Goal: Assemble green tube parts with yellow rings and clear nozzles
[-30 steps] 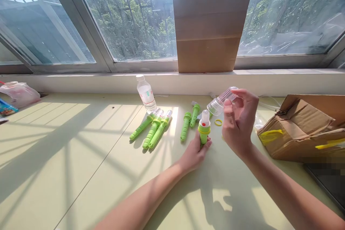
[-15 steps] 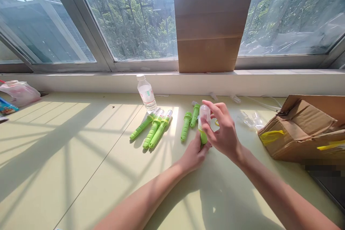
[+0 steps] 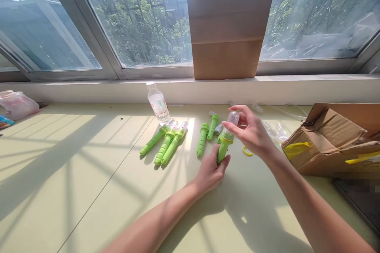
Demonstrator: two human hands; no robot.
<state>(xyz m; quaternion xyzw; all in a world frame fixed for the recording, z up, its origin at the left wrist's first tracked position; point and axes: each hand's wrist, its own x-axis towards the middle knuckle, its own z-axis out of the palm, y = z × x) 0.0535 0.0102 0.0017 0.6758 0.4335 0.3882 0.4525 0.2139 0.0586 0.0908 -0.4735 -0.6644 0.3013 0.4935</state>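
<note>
My left hand (image 3: 210, 170) is wrapped round a green plastic handle (image 3: 223, 151), which stands tilted above the table. At its top sits a clear ribbed cap (image 3: 233, 118), with a yellow ring at the joint below. The thumb and fingers of my right hand (image 3: 251, 128) are closed on that cap. Just beyond my hands lie a green handle without a clear cap (image 3: 202, 140) and another green handle (image 3: 213, 126), with a small silvery-white piece (image 3: 218, 129) near them. A loose yellow ring (image 3: 247, 151) lies below my right hand.
Green sticks with clear tips (image 3: 168, 142) lie together left of centre, by a water bottle (image 3: 158, 104). Loose clear caps (image 3: 280, 130) lie beside an open cardboard box (image 3: 320, 146) on the right. A pink plastic bag (image 3: 19, 104) sits far left, and windows line the back.
The held handle has tilted, its clear top leaning right and showing more of the green body. My right hand has shifted slightly right, still on the cap. The loose yellow ring shows more fully.
</note>
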